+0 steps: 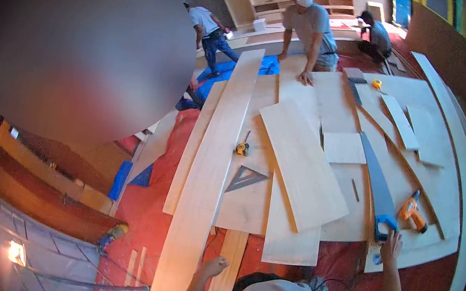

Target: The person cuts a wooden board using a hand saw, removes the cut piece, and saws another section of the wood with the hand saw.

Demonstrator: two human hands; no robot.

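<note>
My right hand (392, 249) reaches onto the worktable with its fingers stretched out, at the blue handle of a handsaw (376, 180). Whether the fingertips touch the handle is hard to tell. An orange cordless drill (412, 213) lies just beyond, to the right. Low in the view, my left hand (214, 267) is curled closed beside a long pale plank (214, 149); anything inside its fingers is hidden. Farther in are a triangular square (247, 179), a yellow tape measure (242, 148) and a wide loose board (303, 166) lying askew over another board.
A masked co-worker (311, 28) leans on the far side of the table; two other people are behind. Another tape measure (377, 83) and cut strips lie at the far right. Red sheeting (147, 205) covers the floor. A blurred oval hides the upper left.
</note>
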